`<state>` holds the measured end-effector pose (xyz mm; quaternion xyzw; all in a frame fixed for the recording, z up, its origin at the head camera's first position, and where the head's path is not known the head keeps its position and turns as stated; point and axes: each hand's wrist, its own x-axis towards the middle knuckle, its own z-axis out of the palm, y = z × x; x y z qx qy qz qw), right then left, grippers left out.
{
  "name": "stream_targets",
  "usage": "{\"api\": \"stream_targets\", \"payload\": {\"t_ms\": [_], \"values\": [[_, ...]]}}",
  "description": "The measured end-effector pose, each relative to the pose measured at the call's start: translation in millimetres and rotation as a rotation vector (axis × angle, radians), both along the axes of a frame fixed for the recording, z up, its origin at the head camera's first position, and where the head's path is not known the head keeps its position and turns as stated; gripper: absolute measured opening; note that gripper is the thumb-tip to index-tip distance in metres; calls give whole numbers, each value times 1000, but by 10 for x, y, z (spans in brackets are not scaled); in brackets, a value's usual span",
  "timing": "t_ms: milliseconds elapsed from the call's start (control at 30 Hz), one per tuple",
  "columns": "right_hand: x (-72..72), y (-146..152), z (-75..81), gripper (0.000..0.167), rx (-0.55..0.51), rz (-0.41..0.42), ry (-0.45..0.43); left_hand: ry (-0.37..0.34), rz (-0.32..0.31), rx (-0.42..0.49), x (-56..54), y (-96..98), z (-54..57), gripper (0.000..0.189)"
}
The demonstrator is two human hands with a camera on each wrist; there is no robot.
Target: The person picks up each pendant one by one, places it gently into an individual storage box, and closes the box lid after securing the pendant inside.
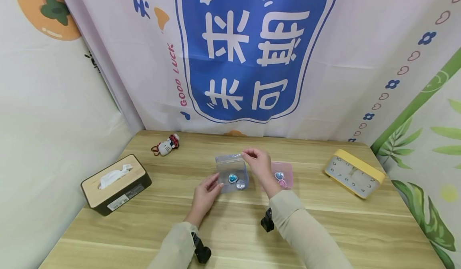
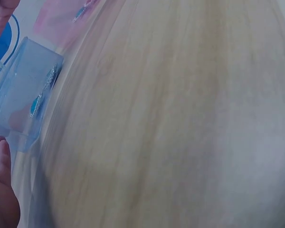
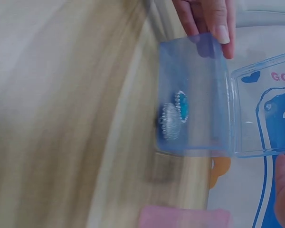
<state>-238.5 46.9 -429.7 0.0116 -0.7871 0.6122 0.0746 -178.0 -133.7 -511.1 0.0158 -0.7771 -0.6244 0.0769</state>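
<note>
A clear blue plastic box (image 1: 235,165) stands on the table with its hinged lid (image 3: 261,107) raised. Inside lie a teal gem piece (image 1: 233,178) with a silvery beaded edge and a clear one (image 1: 240,185). My left hand (image 1: 206,195) grips the box's left side, thumb toward the front. With thumb and fingers, my right hand (image 1: 258,164) pinches the right edge of the lid. Partly behind the right wrist is a pink box (image 1: 287,167) holding a light-blue gem piece (image 1: 279,175) and a pink one (image 1: 282,183).
A tissue box (image 1: 115,183) stands on the left of the wooden table (image 1: 230,229). A small cat-shaped plush charm (image 1: 167,145) lies at the back left. On the right is a yellow clock (image 1: 354,173). Printed cloth (image 1: 252,61) hangs behind the table.
</note>
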Motion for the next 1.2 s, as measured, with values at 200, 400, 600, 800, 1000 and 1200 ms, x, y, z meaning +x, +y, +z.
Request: {"api": "stream_targets", "payload": {"t_ms": [200,400,600,800,1000,1200], "values": [[107,41,-95,21,-35,24,10,-9,-32,15,-16,-37,12,44],[195,57,-239,18,-66,28,57,-22,-36,9,-41,-66,22,42],[307,54,-364,19,-111,28,74,-18,-36,12,5,-43,147,40],[459,25,-378,17,-103,-11,82,-39,-13,28,-18,-26,113,40],[464,26,-547,17,-66,-27,156,-24,1,104,-31,-31,95,39],[504,20,-583,17,-25,-57,227,12,73,78,-31,-17,180,31]]}}
